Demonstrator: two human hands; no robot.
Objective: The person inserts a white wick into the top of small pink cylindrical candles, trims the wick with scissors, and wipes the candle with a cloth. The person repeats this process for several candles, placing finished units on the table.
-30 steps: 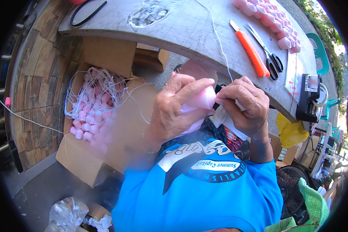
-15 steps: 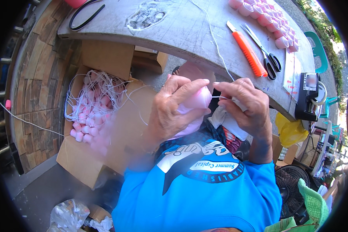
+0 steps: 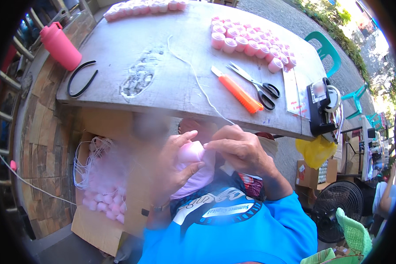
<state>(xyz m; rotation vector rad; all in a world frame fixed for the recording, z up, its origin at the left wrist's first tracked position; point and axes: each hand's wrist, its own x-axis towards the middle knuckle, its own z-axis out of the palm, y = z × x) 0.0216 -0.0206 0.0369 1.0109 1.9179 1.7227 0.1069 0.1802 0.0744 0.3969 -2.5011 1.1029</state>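
My left hand (image 3: 168, 163) grips a smooth pink cup-shaped piece (image 3: 191, 152) between thumb and fingers, above my lap. Close against its right side is my right hand (image 3: 242, 148), with fingers pinched together. A thin white string (image 3: 199, 86) runs down from the tabletop and disappears behind the right hand's knuckles. The pinched fingertips appear to hold that string at the piece, though its end is hidden.
On the grey table (image 3: 171, 92) lie an orange cutter (image 3: 240, 93), black-handled scissors (image 3: 262, 88), rows of pink cups (image 3: 251, 42) and a tape dispenser (image 3: 321, 105). A pink bottle (image 3: 61, 46) stands left. A cardboard box (image 3: 94, 229) holds stringed pink pieces. A fan (image 3: 339, 211) stands right.
The view has tilted up, showing more of the table and the pink bottle. My right hand has come closer to the pink piece, and its fingertips are now at the piece's side.
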